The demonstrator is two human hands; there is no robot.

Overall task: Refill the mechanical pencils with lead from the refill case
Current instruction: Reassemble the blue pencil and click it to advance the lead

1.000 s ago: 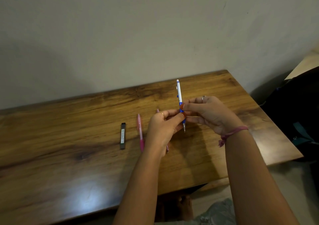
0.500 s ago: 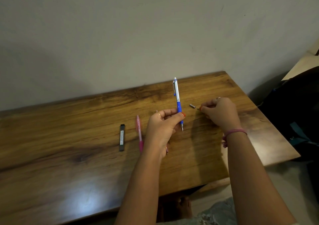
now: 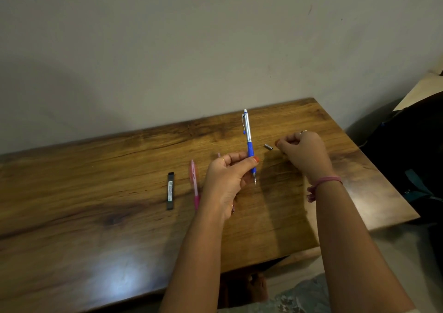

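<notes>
My left hand [image 3: 225,178] pinches a blue and silver mechanical pencil [image 3: 248,137] by its blue grip and holds it upright above the wooden table [image 3: 96,192], tip down. My right hand [image 3: 302,149] hovers low over the table to the right with curled fingers, and nothing shows in it. A small silver cap [image 3: 268,146] lies just left of its fingertips, apart from them. A pink mechanical pencil [image 3: 194,183] and a black lead refill case [image 3: 170,191] lie left of my left hand. Another pencil [image 3: 218,155] is mostly hidden behind that hand.
The table stands against a plain wall, and its right edge [image 3: 374,168] borders dark bags on the floor [image 3: 412,159]. A light glare sits on the near left of the tabletop.
My right hand left the pencil and moved right to the table, where the small silver cap now lies. My left hand kept the pencil upright, almost still.
</notes>
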